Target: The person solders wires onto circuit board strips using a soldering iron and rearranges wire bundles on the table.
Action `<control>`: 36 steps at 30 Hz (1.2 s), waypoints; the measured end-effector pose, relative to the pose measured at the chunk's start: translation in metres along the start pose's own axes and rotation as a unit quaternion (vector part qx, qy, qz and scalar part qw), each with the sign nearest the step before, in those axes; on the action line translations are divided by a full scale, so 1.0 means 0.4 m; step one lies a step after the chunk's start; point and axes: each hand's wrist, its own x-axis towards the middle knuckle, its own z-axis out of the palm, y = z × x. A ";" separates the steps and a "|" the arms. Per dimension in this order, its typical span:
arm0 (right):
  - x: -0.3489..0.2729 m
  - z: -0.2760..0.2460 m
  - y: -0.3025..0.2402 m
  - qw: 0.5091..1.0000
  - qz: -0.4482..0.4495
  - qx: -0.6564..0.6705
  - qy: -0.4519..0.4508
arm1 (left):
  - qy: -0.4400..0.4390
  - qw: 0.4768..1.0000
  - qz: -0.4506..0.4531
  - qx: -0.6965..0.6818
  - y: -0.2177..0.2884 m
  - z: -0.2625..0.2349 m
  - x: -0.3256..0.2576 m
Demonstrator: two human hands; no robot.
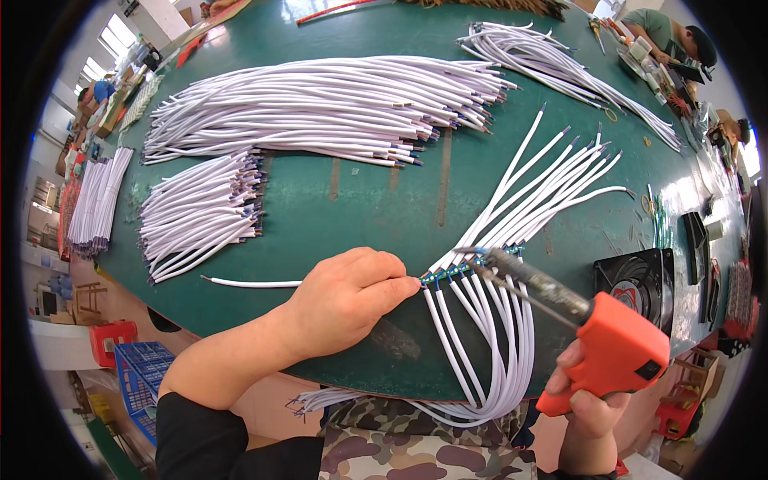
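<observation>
My right hand (588, 400) grips the red handle of a soldering gun (620, 340), its dark metal tip reaching over a narrow green circuit board strip (458, 272). At the strip's left end, my left hand (348, 300) is pinched closed on a white cable (252, 283), whose free end sticks out to the left. The fingers cover the cable's other end. Several white cables (512, 188) fan away from the strip toward the far right. Others (520, 344) hang from its near side, with blue wire ends at the board, and curve down over the table edge.
On the green table (376, 216) lie a large bundle of white cables (312, 108), a shorter bundle (204, 204) and a far-right bundle (560, 64). A black fan (636, 280) stands right of the soldering gun. Blue crates (144, 376) sit lower left. Another person (668, 36) works far right.
</observation>
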 end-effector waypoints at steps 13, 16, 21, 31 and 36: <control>-0.054 -0.021 0.076 0.994 -0.016 -0.101 -0.049 | -0.040 0.999 0.003 0.011 -0.010 -0.003 -0.003; -0.052 -0.029 0.089 0.987 -0.040 -0.135 -0.074 | -0.047 0.999 0.009 0.019 -0.011 -0.003 -0.001; -0.026 -0.011 0.076 0.979 -0.059 -0.175 -0.087 | -0.054 0.998 0.015 0.014 -0.020 -0.004 0.003; 0.030 0.028 0.059 0.950 -0.168 -0.229 -0.127 | -0.069 0.997 0.009 0.016 -0.020 -0.002 0.002; 0.023 0.015 0.069 0.954 -0.149 -0.224 -0.133 | -0.073 0.997 0.007 0.013 -0.020 -0.003 0.003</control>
